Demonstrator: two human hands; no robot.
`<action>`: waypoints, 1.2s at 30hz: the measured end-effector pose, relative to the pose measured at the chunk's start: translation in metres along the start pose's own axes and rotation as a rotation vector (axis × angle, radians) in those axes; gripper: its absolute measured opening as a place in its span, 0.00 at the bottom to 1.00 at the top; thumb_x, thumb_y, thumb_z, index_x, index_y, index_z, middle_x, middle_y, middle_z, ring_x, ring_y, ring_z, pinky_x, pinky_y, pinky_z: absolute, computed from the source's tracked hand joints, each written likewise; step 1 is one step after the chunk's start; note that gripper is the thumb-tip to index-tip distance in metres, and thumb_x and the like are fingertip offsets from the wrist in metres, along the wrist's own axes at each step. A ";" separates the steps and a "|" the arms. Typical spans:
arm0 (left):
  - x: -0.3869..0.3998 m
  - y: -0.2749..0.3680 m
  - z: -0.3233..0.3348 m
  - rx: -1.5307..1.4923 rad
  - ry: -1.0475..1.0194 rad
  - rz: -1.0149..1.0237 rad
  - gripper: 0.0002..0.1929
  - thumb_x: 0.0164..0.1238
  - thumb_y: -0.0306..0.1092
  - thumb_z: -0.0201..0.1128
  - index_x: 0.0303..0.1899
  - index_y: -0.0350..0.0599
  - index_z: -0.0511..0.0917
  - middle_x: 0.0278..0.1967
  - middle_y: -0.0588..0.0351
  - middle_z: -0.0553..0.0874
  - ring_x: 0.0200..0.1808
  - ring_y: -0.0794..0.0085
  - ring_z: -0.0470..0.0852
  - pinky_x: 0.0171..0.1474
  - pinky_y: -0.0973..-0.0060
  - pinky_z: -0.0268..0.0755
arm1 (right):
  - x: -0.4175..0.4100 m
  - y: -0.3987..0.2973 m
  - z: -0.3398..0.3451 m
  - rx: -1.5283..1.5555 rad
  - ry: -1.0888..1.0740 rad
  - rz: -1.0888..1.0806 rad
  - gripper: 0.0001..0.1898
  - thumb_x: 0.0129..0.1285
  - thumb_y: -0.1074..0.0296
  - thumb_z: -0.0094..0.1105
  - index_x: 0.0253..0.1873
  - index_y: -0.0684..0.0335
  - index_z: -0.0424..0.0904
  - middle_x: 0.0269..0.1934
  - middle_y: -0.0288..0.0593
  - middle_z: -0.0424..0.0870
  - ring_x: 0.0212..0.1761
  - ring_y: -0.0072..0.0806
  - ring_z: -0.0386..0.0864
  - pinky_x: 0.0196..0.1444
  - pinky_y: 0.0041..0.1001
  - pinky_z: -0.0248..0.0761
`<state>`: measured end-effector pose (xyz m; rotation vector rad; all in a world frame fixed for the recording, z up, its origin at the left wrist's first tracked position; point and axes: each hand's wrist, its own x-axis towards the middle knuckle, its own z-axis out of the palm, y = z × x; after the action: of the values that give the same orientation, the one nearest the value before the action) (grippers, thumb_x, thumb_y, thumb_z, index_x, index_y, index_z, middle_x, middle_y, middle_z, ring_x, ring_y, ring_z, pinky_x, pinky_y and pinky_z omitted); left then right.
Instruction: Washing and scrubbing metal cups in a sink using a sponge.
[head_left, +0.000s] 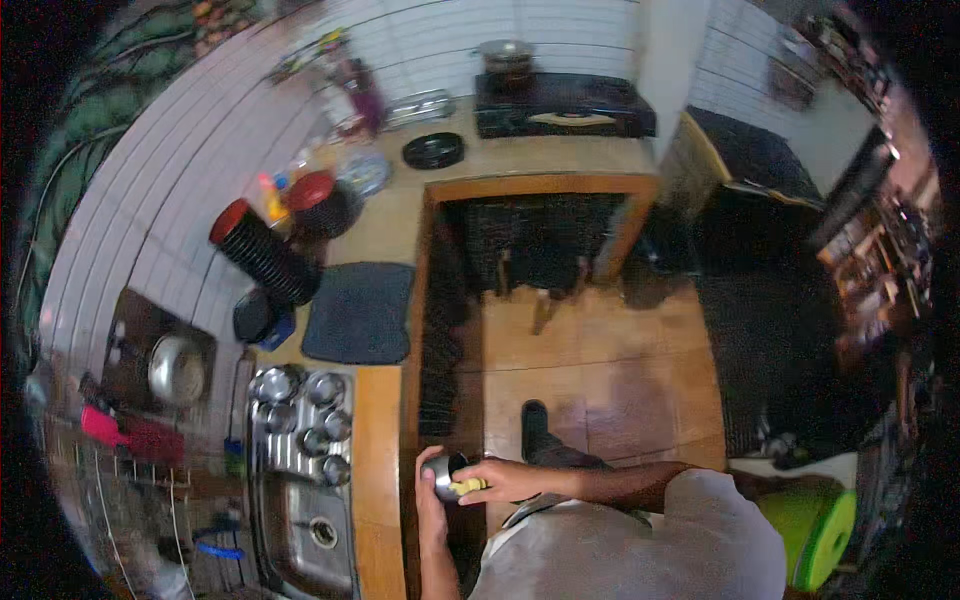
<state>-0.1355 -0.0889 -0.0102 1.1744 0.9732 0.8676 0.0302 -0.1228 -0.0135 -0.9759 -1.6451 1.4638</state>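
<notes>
Low in the view, near the wooden counter edge, my left hand holds a small metal cup by its side. My right hand grips a yellow cloth or sponge against the cup's rim. The exact material of the yellow thing is blurred. To the left, several metal cups stand on the ribbed drainboard of a steel sink.
A dark mat lies on the counter beside a leaning stack of dark cups or bowls. Farther back are a round black lid and a stove with a pot. A green container stands at lower right.
</notes>
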 end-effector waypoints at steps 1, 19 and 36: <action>-0.003 -0.003 0.007 -0.069 -0.022 -0.044 0.22 0.72 0.51 0.45 0.54 0.42 0.72 0.46 0.55 0.77 0.48 0.71 0.76 0.53 0.75 0.67 | -0.007 0.006 0.000 0.042 -0.024 -0.026 0.18 0.66 0.56 0.60 0.48 0.68 0.73 0.33 0.47 0.78 0.35 0.29 0.74 0.40 0.32 0.67; 0.033 0.004 0.213 0.008 0.110 0.160 0.23 0.71 0.49 0.49 0.58 0.45 0.69 0.47 0.55 0.75 0.48 0.72 0.73 0.54 0.76 0.65 | -0.130 -0.014 -0.152 0.038 0.169 0.037 0.16 0.66 0.63 0.60 0.51 0.68 0.73 0.33 0.43 0.81 0.32 0.27 0.82 0.35 0.26 0.77; 0.006 -0.033 0.311 -0.070 0.096 0.124 0.29 0.65 0.58 0.52 0.54 0.41 0.72 0.46 0.56 0.77 0.49 0.72 0.76 0.54 0.76 0.67 | -0.211 -0.003 -0.225 0.009 0.014 -0.097 0.13 0.63 0.59 0.63 0.39 0.65 0.76 0.26 0.41 0.77 0.30 0.19 0.73 0.35 0.27 0.69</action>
<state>0.1597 -0.1933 -0.0102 1.1511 0.9478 1.0571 0.3262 -0.2090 0.0064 -0.8869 -1.6517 1.3956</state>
